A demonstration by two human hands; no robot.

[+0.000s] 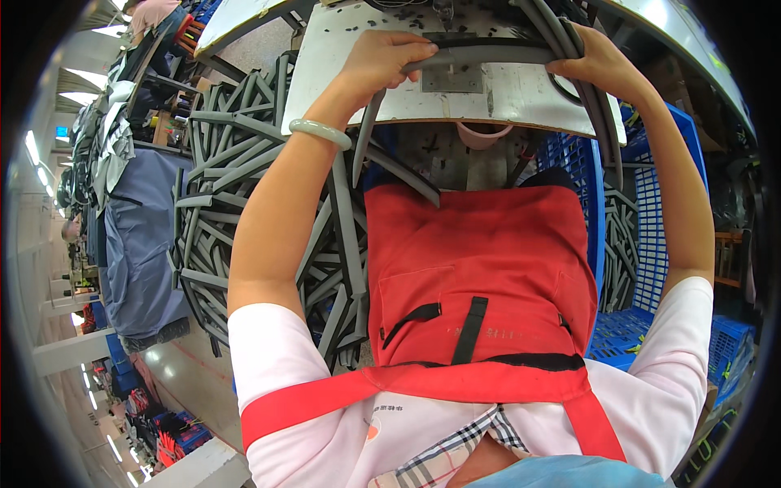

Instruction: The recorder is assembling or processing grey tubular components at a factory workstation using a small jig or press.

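Observation:
Across the white work table (325, 89), a grey tube-like strip with a black edge (496, 54) stretches between my two hands. My left hand (382, 61) pinches its left end, thumb on top, and a length of strip hangs below this hand over the table's front edge. At the other end my right hand (599, 63) is closed around the strip. Several more grey strips (604, 122) pass by the right hand and droop over the table's right side. Beneath the held strip lies a metal plate (452, 79), with a machine part (443, 10) above it.
A large heap of similar grey strips (236, 159) stands to my left. On the right, a blue plastic crate (651, 236) holds more strips. Under the table is a pink bucket (482, 136). Small black scraps lie on the tabletop. A red apron (480, 268) covers my lap.

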